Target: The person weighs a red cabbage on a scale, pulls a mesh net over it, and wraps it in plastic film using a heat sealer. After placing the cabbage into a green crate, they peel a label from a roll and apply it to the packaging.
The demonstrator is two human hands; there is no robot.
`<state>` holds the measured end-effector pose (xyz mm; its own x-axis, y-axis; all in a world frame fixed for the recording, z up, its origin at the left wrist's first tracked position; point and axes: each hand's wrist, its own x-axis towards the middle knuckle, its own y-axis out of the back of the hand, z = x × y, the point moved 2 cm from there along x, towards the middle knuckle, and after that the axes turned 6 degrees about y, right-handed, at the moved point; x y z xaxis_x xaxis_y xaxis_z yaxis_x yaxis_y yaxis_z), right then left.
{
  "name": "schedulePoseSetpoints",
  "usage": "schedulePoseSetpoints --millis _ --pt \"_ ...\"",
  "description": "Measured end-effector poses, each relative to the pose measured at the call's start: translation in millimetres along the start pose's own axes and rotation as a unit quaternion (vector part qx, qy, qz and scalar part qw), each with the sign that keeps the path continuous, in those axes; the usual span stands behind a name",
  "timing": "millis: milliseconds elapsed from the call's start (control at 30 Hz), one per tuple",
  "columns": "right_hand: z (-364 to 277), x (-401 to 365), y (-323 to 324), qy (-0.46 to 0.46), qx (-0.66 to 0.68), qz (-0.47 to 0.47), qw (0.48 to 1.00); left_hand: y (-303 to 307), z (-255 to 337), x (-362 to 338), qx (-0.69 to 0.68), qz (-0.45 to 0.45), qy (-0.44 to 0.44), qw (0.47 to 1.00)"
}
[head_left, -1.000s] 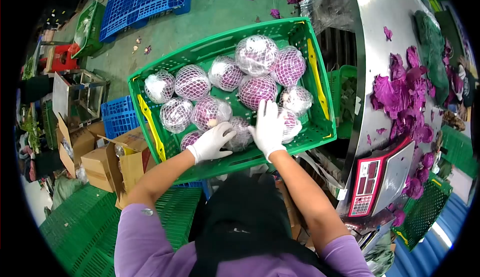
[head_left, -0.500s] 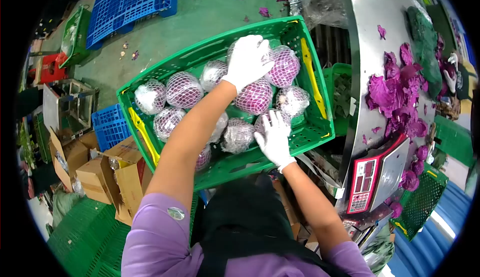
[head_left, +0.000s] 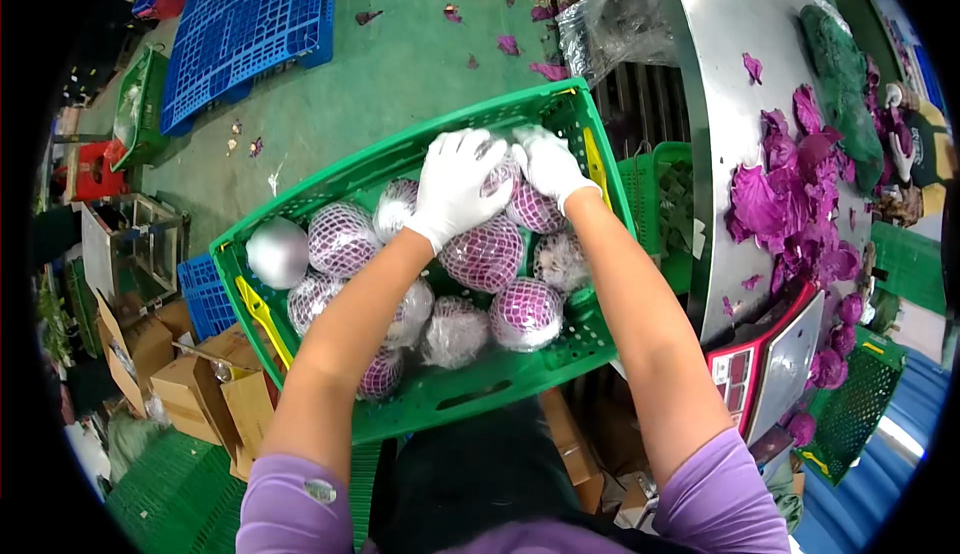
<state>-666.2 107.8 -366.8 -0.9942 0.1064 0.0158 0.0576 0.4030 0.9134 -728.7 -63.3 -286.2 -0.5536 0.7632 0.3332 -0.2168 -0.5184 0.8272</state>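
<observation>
A green plastic crate (head_left: 470,397) with yellow handles holds several red cabbages, each wrapped in white foam netting and clear film. My left hand (head_left: 455,189), in a white glove, curls around a red cabbage (head_left: 503,176) near the crate's far side. From the right, my gloved right hand (head_left: 553,166) closes over the same cabbage, its fingertips partly hidden behind it. Just below my hands lie another netted cabbage (head_left: 484,256) and a paler wrapped one (head_left: 562,261). A shiny film-covered ball (head_left: 278,253) sits in the left corner.
To the right, a metal table (head_left: 705,84) bears loose purple leaves (head_left: 785,189) and a red scale (head_left: 735,379). A blue pallet (head_left: 250,34) lies on the floor beyond the crate. Cardboard boxes (head_left: 190,394) stand at left. Another person's gloved hand (head_left: 900,149) shows far right.
My right hand has left the near-side cabbage and moved to the far right part of the crate, beside my left hand. The crate appears lower in view.
</observation>
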Motion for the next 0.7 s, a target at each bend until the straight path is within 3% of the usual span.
schedulePoseSetpoints --millis 33,100,133,200,267,333,400,467,533,600,667,700 --pt "-1.9 2.5 2.2 0.0 0.002 0.004 1.0 -2.7 -2.4 -3.7 0.011 0.015 -0.014 1.0" --pt "-18.1 -10.8 13.0 -0.058 -0.149 -0.179 0.971 -4.7 -8.3 -0.8 0.014 -0.008 -0.004 1.0" --pt "-28.9 -23.1 22.5 -0.033 -0.231 -0.126 0.964 -5.2 -6.8 -2.0 0.015 -0.028 0.003 1.0" --pt "-42.9 -47.6 43.3 -0.058 -0.263 -0.103 0.958 -18.5 7.9 4.9 0.066 -0.05 0.017 0.996" --pt "-48.1 -74.2 50.6 -0.07 -0.22 -0.043 0.972 -30.6 25.0 14.4 0.11 -0.124 0.056 0.985" --pt "-42.3 -82.3 42.9 -0.087 -0.181 -0.042 0.979 -35.0 32.0 17.5 0.119 -0.114 0.041 0.985" --pt "-36.4 -91.7 36.1 -0.054 -0.183 0.024 0.981 -40.3 30.7 14.9 0.124 -0.104 0.025 0.986" --pt "-50.4 -101.6 53.7 -0.073 -0.162 -0.016 0.984 -35.9 31.9 16.1 0.097 -0.124 0.027 0.987" --pt "-76.9 -131.6 78.6 -0.049 -0.057 0.062 0.995 -34.0 30.2 12.0 -0.019 -0.058 0.033 0.998" --pt "-99.5 -184.6 87.2 -0.071 0.047 0.139 0.987 -9.1 63.8 -2.1 0.011 0.043 0.015 0.999" --pt "-127.9 -240.2 105.4 -0.107 0.088 0.14 0.98 10.1 112.7 -38.3 -0.141 0.001 0.042 0.989" --pt "-142.9 -267.6 117.1 -0.131 0.095 0.141 0.977 20.3 144.1 -60.2 -0.253 0.013 -0.002 0.967"
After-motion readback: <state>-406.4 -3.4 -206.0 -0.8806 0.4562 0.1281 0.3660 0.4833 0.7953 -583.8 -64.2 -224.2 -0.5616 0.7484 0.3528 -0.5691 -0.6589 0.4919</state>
